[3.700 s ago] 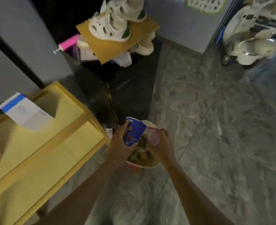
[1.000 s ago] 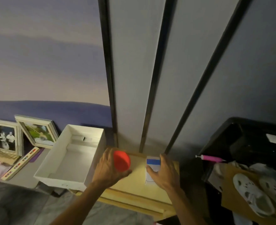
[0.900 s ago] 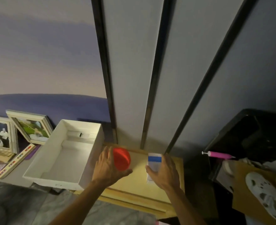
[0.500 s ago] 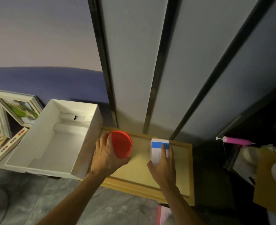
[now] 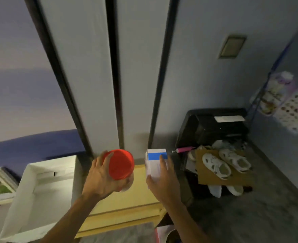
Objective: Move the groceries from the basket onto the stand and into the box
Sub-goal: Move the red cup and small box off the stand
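Gripping a jar [image 5: 121, 163] above the stand's [image 5: 127, 199] rear, the left hand [image 5: 101, 179] has carried it nearer the wall than half a second back; the right hand [image 5: 162, 181], clasping the carton [image 5: 155, 162], has shifted it to the stand's right rear edge, freeing the middle; the jar's base is hidden, probably not down yet; the box [image 5: 39, 190] left of the stand lies open; the hands are apart.
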Action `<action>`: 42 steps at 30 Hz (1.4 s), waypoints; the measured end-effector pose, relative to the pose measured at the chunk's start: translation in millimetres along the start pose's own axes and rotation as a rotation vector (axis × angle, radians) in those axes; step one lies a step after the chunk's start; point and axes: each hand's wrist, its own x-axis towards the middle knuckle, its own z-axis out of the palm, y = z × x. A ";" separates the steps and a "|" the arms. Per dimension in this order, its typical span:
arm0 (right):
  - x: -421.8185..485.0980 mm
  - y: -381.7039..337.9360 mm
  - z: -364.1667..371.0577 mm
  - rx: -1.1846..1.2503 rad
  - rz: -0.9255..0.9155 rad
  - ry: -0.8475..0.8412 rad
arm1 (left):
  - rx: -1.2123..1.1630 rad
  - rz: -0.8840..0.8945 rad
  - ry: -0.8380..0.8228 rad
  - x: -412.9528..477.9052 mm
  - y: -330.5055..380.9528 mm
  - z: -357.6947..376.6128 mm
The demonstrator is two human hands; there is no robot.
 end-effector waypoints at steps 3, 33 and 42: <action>-23.5 -2.6 -53.2 -0.045 0.048 0.094 | 0.005 0.125 -0.054 -1.6 46.7 -17.5; -271.5 268.9 -13.1 0.043 0.822 0.241 | 0.114 0.500 -0.571 -130.7 133.9 310.1; -266.9 396.9 209.0 0.092 0.906 0.026 | 0.184 0.491 -0.602 -141.9 -36.2 525.8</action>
